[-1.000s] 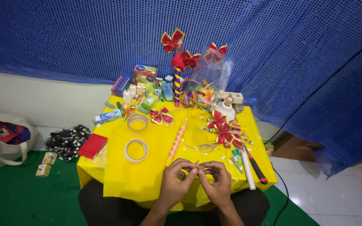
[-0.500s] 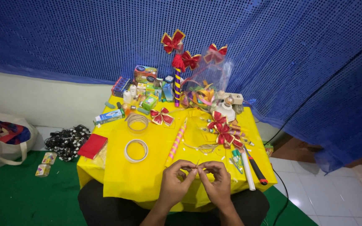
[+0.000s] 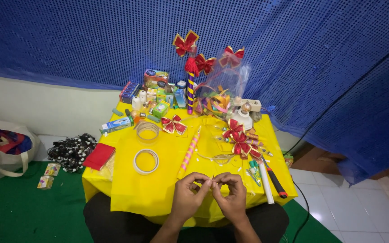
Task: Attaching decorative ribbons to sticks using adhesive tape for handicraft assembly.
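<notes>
Both my hands meet over the near edge of a small table with a yellow cover [image 3: 127, 189]. My left hand [image 3: 189, 194] and my right hand [image 3: 231, 193] pinch a tiny thin piece [image 3: 212, 179] between their fingertips; what it is cannot be made out. Just beyond my left hand lies a pink and yellow striped stick [image 3: 189, 152]. To the left sits a roll of clear tape [image 3: 146, 161]. A red and gold ribbon bow [image 3: 174, 124] lies farther back.
More red bows [image 3: 241, 141] lie at the right, with a white tube [image 3: 265, 182] and a black and red tool [image 3: 274, 177]. Small boxes [image 3: 155, 87] and a bow-topped striped pole [image 3: 190, 85] crowd the back. A red pad [image 3: 99, 155], a cloth bag [image 3: 2, 148] and a blue curtain [image 3: 91, 40] surround.
My fingertips have shifted slightly as they work the tiny piece. Everything on the table stays where it was.
</notes>
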